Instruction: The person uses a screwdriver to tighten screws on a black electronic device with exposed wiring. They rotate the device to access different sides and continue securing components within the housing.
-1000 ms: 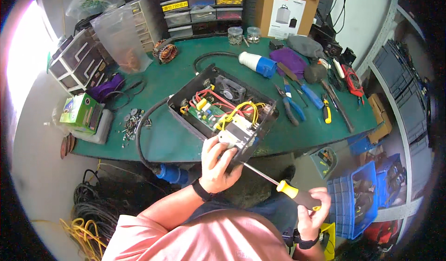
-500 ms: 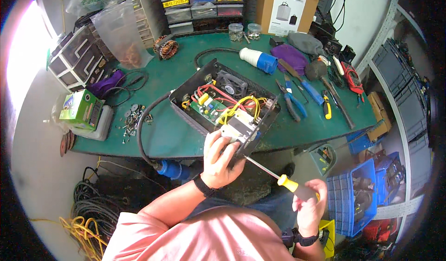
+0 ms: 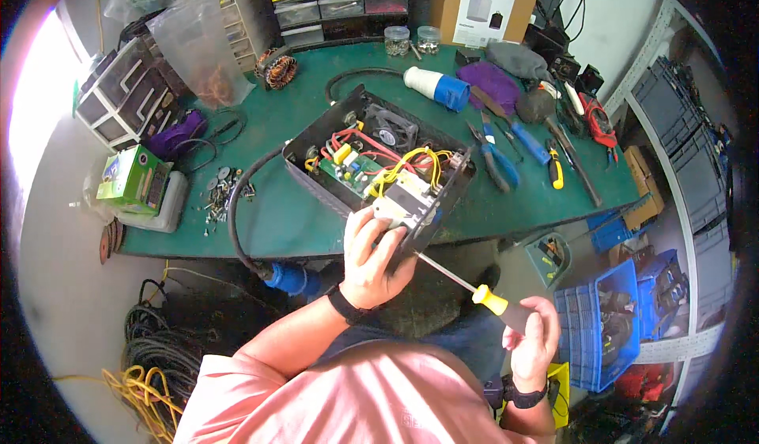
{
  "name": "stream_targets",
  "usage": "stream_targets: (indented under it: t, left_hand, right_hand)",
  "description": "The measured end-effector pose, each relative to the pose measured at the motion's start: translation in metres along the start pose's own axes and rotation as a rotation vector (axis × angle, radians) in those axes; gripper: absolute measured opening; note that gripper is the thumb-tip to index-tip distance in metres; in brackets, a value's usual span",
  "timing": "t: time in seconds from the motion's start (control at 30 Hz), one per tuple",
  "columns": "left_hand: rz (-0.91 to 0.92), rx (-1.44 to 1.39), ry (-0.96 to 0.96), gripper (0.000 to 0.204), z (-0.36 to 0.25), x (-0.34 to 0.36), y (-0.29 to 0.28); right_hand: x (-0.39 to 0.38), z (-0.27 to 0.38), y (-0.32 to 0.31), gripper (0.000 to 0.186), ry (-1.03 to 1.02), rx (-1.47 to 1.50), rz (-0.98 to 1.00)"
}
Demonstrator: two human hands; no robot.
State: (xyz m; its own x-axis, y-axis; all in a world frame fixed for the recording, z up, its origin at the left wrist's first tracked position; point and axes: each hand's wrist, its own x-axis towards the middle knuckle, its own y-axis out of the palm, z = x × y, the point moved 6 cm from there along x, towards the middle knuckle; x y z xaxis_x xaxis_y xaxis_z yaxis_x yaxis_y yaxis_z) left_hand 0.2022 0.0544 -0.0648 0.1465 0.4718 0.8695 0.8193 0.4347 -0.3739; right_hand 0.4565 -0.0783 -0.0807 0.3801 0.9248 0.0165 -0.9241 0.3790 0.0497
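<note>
Screwdriver at the box's near corner

Left hand (image 3: pixel 371 258) grips the open black box (image 3: pixel 379 171) at frame centre; right hand (image 3: pixel 534 341), fingers clamped, holds the screwdriver (image 3: pixel 474 290) against its edge.

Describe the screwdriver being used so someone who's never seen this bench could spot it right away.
Start at the green workbench and find the open black electrical box at its near edge. The screwdriver slants from the box's near corner down to the right hand. Unlike the blue-handled pliers lying on the bench, it has a yellow-and-black handle.
</note>
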Motion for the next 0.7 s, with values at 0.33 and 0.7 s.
stream_targets:
  t: [0.33, 0.7]
  left_hand:
    - [0.013, 0.004, 0.010, 0.048, -0.002, -0.001, 0.002]
    - [0.031, 0.060, -0.013, 0.041, -0.003, -0.002, 0.002]
  right_hand:
    - [0.001, -0.011, -0.002, 0.030, 0.086, 0.149, 0.093]
    - [0.003, -0.009, -0.006, 0.051, 0.074, 0.295, 0.220]
